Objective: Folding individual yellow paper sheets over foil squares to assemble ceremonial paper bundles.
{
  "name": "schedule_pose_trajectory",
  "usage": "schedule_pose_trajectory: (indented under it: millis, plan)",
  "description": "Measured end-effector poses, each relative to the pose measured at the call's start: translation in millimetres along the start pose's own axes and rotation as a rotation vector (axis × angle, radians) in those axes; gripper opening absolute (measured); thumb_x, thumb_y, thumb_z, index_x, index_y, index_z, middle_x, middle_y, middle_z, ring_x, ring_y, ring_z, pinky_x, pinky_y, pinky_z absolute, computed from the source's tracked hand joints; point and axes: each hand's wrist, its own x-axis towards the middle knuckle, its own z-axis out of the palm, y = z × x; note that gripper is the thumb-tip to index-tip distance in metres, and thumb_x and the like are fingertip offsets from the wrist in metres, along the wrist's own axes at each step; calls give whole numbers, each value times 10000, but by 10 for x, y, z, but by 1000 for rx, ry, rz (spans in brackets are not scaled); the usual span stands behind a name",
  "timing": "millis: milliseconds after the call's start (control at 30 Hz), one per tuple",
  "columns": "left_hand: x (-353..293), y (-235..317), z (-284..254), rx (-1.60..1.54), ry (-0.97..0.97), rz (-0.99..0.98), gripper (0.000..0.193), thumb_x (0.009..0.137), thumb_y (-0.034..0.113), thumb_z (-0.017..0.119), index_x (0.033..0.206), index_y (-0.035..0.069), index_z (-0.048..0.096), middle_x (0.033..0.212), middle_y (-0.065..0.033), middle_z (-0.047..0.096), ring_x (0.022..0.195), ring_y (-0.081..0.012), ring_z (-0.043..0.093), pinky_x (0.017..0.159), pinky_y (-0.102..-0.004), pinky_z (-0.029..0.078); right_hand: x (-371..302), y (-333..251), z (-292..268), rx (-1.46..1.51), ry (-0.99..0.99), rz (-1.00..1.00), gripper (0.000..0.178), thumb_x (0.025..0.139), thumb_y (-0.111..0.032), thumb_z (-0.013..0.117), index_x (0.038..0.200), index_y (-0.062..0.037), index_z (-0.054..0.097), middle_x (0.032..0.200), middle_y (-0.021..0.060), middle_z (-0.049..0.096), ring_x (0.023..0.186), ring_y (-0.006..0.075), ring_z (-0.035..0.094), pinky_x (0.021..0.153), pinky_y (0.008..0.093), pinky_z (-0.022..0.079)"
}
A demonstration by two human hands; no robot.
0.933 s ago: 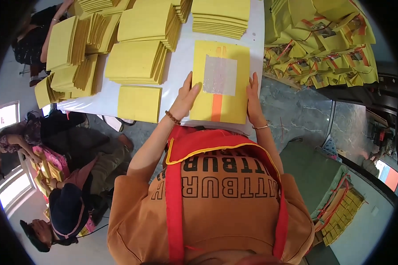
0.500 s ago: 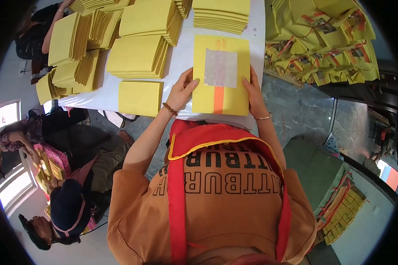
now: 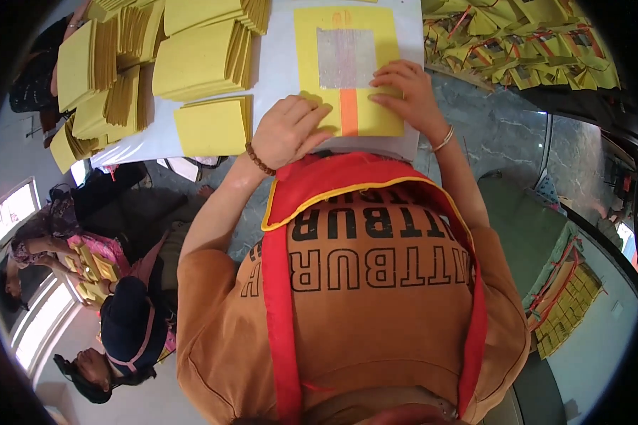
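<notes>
A stack or sheet of yellow paper [image 3: 308, 67] lies flat near the front edge of the table. On its face are a silvery square patch [image 3: 346, 58] and an orange strip [image 3: 349, 117] running down to the near edge. My left hand [image 3: 288, 131] is at the paper's lower left corner, its fingers bent and the thumb held apart. Over the right side, my right hand [image 3: 410, 95] rests with fingers spread near the patch's lower right corner. Neither hand grips anything.
Several stacks of yellow paper [image 3: 195, 67] stand on the white-topped table [image 3: 275, 53], with a low stack [image 3: 211, 129] nearest my left arm. Yellow papers with orange strips [image 3: 528, 46] are heaped at far right. A person [image 3: 127, 319] sits at lower left.
Both hands have let go of the paper's side edges. The left has slid to its lower left corner; the right has turned inward over it. The whole view has shifted, placing the table higher.
</notes>
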Motion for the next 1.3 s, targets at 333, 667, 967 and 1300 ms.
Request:
schedule_pose_trajectory:
  millis: [333, 667, 967, 1300]
  plan:
    - [-23, -50, 77, 17, -36, 101, 226, 773, 138, 633, 970, 32, 601, 801, -88, 573, 711, -247, 552, 633, -335, 471, -43, 42, 69, -1, 53, 34, 167, 749, -344, 660, 814, -190, 663, 1049, -82, 605, 1207, 205, 387, 1029, 441, 148]
    - [-7, -181, 80, -511, -101, -541, 195, 854, 172, 570, 907, -7, 628, 692, -98, 597, 583, -153, 553, 543, -261, 432, -16, 210, 149, 916, 63, 274, 355, 961, -268, 356, 850, -75, 632, 1032, 48, 641, 1111, 166, 496, 1102, 372, 154]
    - [-44, -284, 182, -905, -10, -782, 199, 890, 194, 568, 899, 1, 617, 697, 38, 537, 623, -38, 452, 572, -192, 387, -88, 101, 121, 558, 55, 236, 375, 766, -183, 646, 1130, -115, 586, 1229, 59, 533, 1268, 243, 354, 1056, 375, 224]
    - [-43, -271, 149, -853, -87, -766, 197, 877, 174, 555, 871, -13, 616, 687, 61, 515, 652, -19, 440, 589, -185, 373, -53, 246, 109, 707, -65, 85, 358, 744, -26, 654, 1093, -63, 589, 1306, 50, 453, 1287, 214, 323, 1031, 324, 274]
